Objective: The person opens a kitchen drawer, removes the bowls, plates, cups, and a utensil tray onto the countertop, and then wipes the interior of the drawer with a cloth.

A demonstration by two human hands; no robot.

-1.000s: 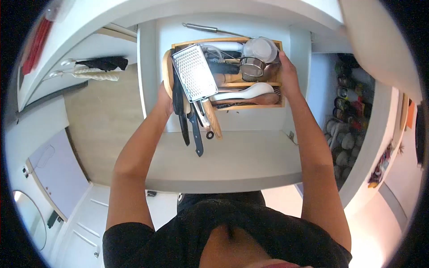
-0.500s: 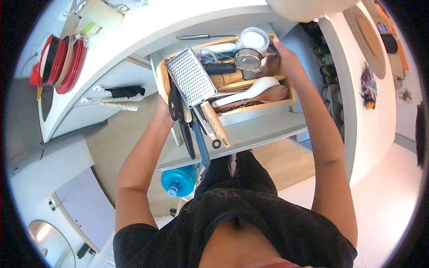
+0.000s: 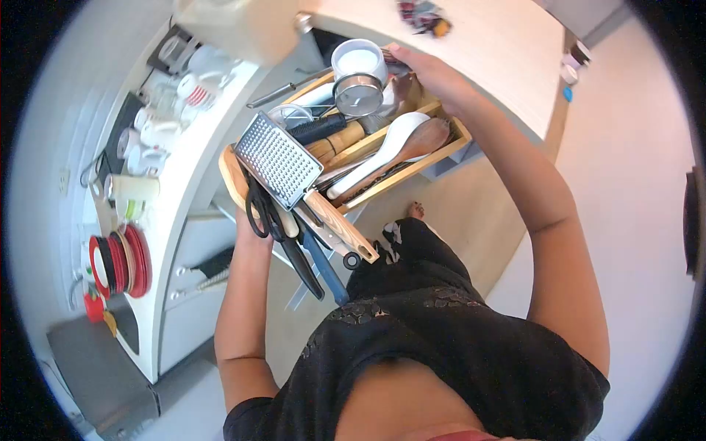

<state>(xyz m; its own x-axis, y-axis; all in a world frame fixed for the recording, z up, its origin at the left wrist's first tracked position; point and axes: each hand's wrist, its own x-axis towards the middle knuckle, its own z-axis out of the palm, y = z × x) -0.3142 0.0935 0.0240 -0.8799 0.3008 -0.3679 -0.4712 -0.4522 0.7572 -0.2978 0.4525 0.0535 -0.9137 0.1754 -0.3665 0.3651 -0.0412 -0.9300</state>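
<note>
A wooden utensil tray [image 3: 403, 176] is held up between my hands, tilted in view. My right hand [image 3: 434, 77] grips its far right end, fingers over the rim. My left hand [image 3: 250, 226] is at the left end, its fingers mostly hidden beneath. Across the tray's left side lies a metal grater [image 3: 278, 158] with a wooden handle, beside black-handled scissors [image 3: 257, 202] and a blue handle [image 3: 323, 266]. A white spoon [image 3: 391, 151], a wooden spoon [image 3: 429, 137], a metal sieve-like cup [image 3: 358, 95] and a clear plastic tub [image 3: 359, 59] fill the rest.
A white counter [image 3: 195, 158] curves along the left, carrying several mugs [image 3: 195, 92] and a stack of red and dark plates [image 3: 126, 261]. Dark and pale cloths [image 3: 213, 268] hang below it. A pale countertop [image 3: 485, 59] stands beyond the tray, and beige floor [image 3: 456, 198] shows beneath.
The tray has come away from the open drawer, still in both hands, and now sits over the floor. The view has turned right, bringing the mugs into sight; the tray tilts more.
</note>
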